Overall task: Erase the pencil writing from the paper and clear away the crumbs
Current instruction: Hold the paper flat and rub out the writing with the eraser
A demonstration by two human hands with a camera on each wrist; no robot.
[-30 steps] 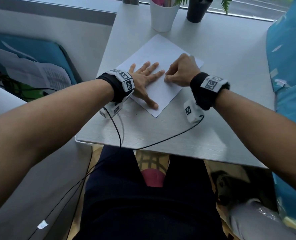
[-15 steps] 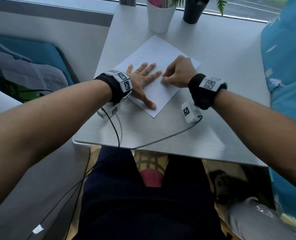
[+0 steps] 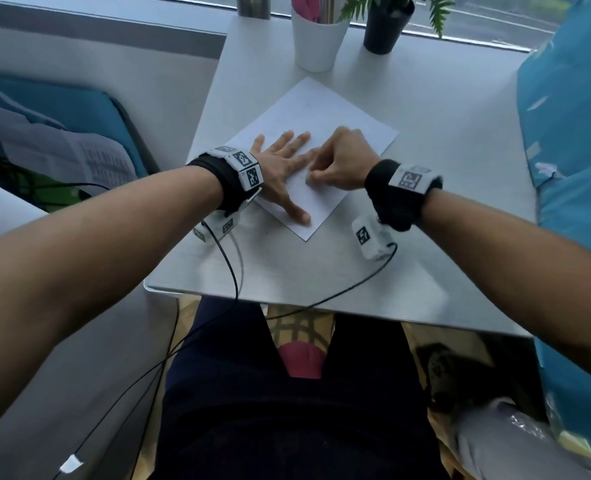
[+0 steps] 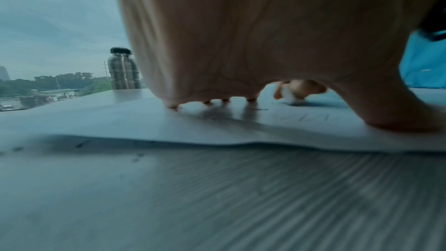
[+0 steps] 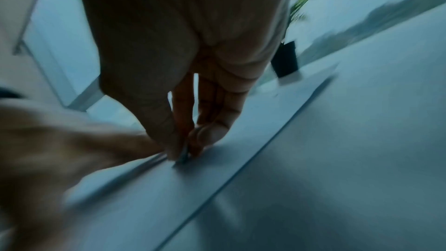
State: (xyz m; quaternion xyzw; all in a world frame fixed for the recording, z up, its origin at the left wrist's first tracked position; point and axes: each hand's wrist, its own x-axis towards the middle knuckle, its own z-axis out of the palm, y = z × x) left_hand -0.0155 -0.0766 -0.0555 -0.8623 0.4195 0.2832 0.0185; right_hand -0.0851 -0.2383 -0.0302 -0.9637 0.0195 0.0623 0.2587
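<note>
A white sheet of paper (image 3: 325, 109) lies turned like a diamond on the grey table (image 3: 460, 168). My left hand (image 3: 283, 164) lies flat on its left part with the fingers spread, pressing it down. My right hand (image 3: 335, 161) pinches a small white eraser (image 3: 309, 178) against the paper just right of the left fingers. The left wrist view shows the eraser (image 4: 293, 95) beyond my palm and faint pencil strokes (image 4: 311, 116) on the paper (image 4: 144, 121). In the blurred right wrist view the eraser (image 5: 183, 156) touches the sheet.
A white cup (image 3: 318, 36) with pink things and a black plant pot (image 3: 386, 26) stand at the table's far edge. A steel bottle (image 4: 123, 68) is there too. Cables (image 3: 231, 271) run from my wrists over the near edge. Blue fabric (image 3: 571, 116) borders the right side.
My right hand with the eraser has moved left and nearer over the paper, close by the left fingers. The left hand has stayed flat on the sheet.
</note>
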